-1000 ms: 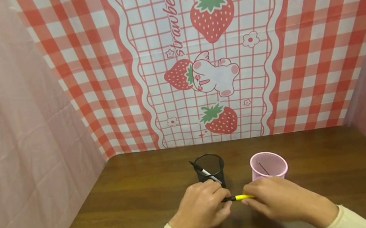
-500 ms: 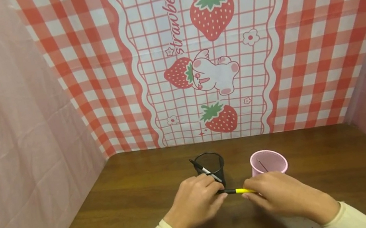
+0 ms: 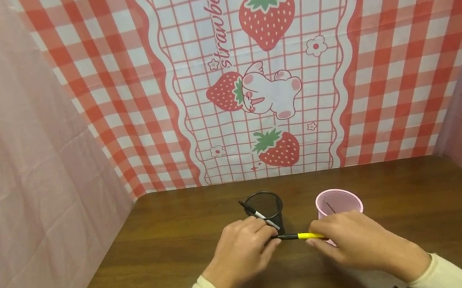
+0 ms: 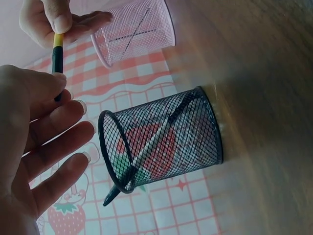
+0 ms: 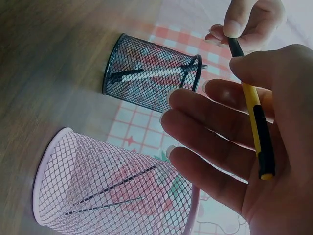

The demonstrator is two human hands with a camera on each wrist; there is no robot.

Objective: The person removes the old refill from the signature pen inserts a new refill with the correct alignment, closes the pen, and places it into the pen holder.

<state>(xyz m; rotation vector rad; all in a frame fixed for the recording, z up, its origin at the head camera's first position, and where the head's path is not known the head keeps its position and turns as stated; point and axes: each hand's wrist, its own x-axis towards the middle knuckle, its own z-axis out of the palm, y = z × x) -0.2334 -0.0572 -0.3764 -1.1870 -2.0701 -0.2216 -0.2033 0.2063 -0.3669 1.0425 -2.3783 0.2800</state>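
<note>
Between my two hands runs a yellow and black pen (image 3: 303, 236). My left hand (image 3: 242, 251) pinches its black end between thumb and index finger, its other fingers spread loosely in the left wrist view. With thumb and index finger, my right hand (image 3: 362, 244) grips the yellow barrel (image 5: 252, 100), whose black rear end lies along the palm. Just beyond the left hand stands a black mesh pen cup (image 4: 205, 142) holding a white and black pen (image 3: 255, 214) that leans over the rim. A pink mesh pen cup (image 5: 73, 161), partly hidden by the right hand, contains thin dark sticks (image 5: 120, 183).
Both cups stand upright on a dark wooden table (image 3: 149, 259). Behind it hangs a red and white checked cloth (image 3: 128, 105) with strawberry prints. Pink curtains (image 3: 25, 173) close off the left and right sides.
Both hands have shifted slightly forward with the yellow and black pen. They are a little farther apart, and more of the pen's black part shows between them. The cups stay put.
</note>
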